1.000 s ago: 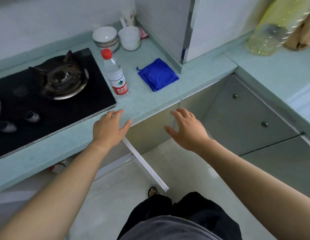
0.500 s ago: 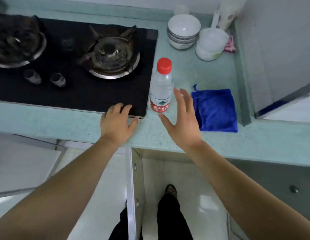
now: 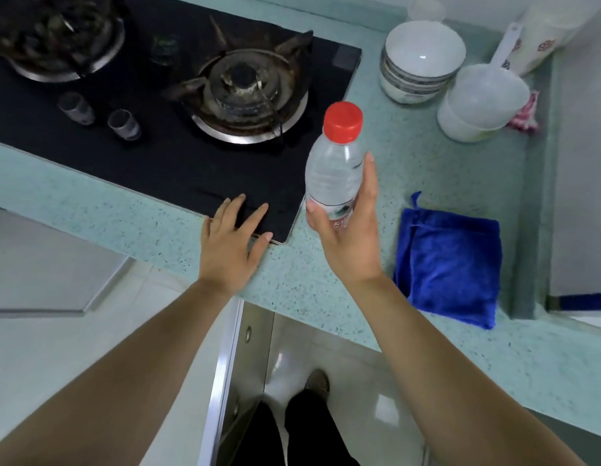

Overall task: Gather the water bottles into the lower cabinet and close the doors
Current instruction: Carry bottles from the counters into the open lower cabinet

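Gripping a red-capped water bottle [image 3: 332, 173], label unreadable, with right hand [image 3: 351, 237], left hand [image 3: 230, 243] resting open on speckled teal countertop [image 3: 124, 227].

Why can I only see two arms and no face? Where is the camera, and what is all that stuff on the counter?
The camera sits on the person's head and looks down, so you see only their own arms, legs and shoes. There is no machine here, just bare hands.

The right hand is wrapped around a water bottle with a red cap. The left hand lies flat on the counter edge and holds nothing.

On the counter is a black gas stove with two burners. Right of it are stacked bowls, a white plastic scoop and a folded blue cloth.

Below the counter, an open cabinet door sticks out towards the person.
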Motion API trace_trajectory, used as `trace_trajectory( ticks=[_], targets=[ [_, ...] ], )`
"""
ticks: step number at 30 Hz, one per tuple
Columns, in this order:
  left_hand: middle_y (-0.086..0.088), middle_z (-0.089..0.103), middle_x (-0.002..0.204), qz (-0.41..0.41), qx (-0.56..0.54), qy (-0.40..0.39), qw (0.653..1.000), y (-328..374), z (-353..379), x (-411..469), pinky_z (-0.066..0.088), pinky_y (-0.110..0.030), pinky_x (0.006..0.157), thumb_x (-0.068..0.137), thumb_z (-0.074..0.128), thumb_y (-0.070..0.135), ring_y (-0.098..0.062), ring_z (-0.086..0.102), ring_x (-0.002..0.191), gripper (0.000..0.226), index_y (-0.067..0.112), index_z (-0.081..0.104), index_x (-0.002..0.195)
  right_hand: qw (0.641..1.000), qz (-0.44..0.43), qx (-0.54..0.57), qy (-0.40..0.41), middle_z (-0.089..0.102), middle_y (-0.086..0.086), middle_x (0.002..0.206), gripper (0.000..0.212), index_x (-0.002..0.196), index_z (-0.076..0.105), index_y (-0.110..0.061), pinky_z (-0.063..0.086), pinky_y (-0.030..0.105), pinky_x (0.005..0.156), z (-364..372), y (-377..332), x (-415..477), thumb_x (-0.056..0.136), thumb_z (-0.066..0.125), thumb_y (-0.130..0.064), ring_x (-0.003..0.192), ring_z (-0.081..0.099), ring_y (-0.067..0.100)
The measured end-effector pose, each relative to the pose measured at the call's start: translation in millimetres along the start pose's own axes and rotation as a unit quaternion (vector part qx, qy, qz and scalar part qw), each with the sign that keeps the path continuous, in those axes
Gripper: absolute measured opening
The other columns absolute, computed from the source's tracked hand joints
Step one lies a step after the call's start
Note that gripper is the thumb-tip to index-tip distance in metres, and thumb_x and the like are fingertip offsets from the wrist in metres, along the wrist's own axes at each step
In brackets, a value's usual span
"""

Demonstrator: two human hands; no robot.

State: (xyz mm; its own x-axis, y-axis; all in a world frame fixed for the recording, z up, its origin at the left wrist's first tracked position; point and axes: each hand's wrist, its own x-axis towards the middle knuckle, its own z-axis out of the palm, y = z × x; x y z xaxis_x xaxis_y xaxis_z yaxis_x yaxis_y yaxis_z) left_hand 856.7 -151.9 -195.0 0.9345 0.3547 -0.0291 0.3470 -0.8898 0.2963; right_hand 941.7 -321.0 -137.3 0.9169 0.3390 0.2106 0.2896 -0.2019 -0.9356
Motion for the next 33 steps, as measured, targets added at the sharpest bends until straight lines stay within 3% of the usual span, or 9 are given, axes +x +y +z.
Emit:
trace_trajectory(
  ticks=[3,8,11,14,22,26,29,33],
  targets=[
    [-0.008,0.025,0.153,-0.009,0.002,-0.004,1.000,2,1,-2,0.019,-0.049,0.112,0.088,0.021,0.056,-0.028,0.015,0.142,0.059,0.033,0.034,0.141,1.000,-0.020,-0.010,-0.006,0.028,-0.013,0.129,0.081,0.139,0.005,-0.032,0.030,-0.005,0.084,-2,0,9,0.086,0.065,-0.018,0.120,0.034,-0.005],
    [-0.004,0.015,0.157,-0.027,0.018,-0.023,0.999,9,3,-5,0.020,-0.049,0.112,0.092,0.023,0.051,-0.025,0.007,0.144,0.055,0.034,0.023,0.144,0.991,-0.028,-0.126,-0.023,0.034,-0.001,0.114,0.081,0.140,0.001,-0.040,0.041,0.018,0.086,-17,2,-7,0.083,0.058,-0.041,0.104,0.046,0.020],
    [-0.005,0.010,0.158,-0.036,0.048,-0.046,0.997,17,1,-13,0.022,-0.050,0.111,0.094,0.027,0.050,-0.027,0.005,0.144,0.057,0.031,0.018,0.146,0.986,-0.010,-0.159,-0.046,0.039,0.003,0.113,0.080,0.140,0.000,-0.046,0.047,0.031,0.082,-27,0,-25,0.082,0.056,-0.045,0.098,0.047,0.022],
    [-0.005,0.009,0.158,-0.041,0.080,-0.082,0.993,20,-9,-25,0.019,-0.052,0.111,0.093,0.023,0.054,-0.027,0.006,0.144,0.060,0.030,0.014,0.147,0.984,0.015,-0.163,-0.065,0.039,0.002,0.112,0.082,0.138,-0.003,-0.053,0.049,0.036,0.081,-29,-5,-39,0.084,0.057,-0.044,0.095,0.048,0.021],
    [-0.010,0.035,0.148,-0.057,0.083,-0.064,0.993,3,-64,-111,0.032,-0.055,0.106,0.088,0.022,0.060,-0.036,0.027,0.137,0.065,0.026,0.030,0.143,0.984,0.068,-0.107,-0.124,0.036,-0.005,0.108,0.079,0.139,0.003,-0.054,0.047,0.032,0.082,-14,-57,-83,0.085,0.058,-0.040,0.095,0.052,0.017],
    [-0.009,0.040,0.145,-0.105,0.074,-0.046,0.991,-29,-92,-169,0.033,-0.055,0.105,0.085,0.016,0.063,-0.034,0.033,0.135,0.068,0.026,0.034,0.141,0.976,0.096,-0.084,-0.174,0.037,-0.008,0.109,0.078,0.138,0.005,-0.057,0.038,0.013,0.069,16,-84,-116,0.085,0.060,-0.038,0.086,0.051,0.002],
    [-0.009,0.042,0.144,-0.154,0.061,-0.017,0.986,-64,-113,-219,0.033,-0.056,0.104,0.086,0.018,0.062,-0.034,0.034,0.135,0.068,0.026,0.036,0.140,0.963,0.106,-0.097,-0.229,0.036,-0.007,0.111,0.079,0.138,0.005,-0.056,0.033,0.007,0.061,53,-108,-146,0.085,0.061,-0.038,0.084,0.048,-0.001],
    [-0.008,0.043,0.143,-0.195,0.037,0.010,0.980,-117,-137,-282,0.032,-0.055,0.104,0.085,0.020,0.062,-0.031,0.035,0.134,0.067,0.026,0.039,0.138,0.948,0.066,-0.116,-0.289,0.037,-0.006,0.119,0.077,0.139,0.006,-0.054,0.041,0.025,0.082,121,-146,-191,0.085,0.060,-0.042,0.100,0.043,0.008]
  ],
)
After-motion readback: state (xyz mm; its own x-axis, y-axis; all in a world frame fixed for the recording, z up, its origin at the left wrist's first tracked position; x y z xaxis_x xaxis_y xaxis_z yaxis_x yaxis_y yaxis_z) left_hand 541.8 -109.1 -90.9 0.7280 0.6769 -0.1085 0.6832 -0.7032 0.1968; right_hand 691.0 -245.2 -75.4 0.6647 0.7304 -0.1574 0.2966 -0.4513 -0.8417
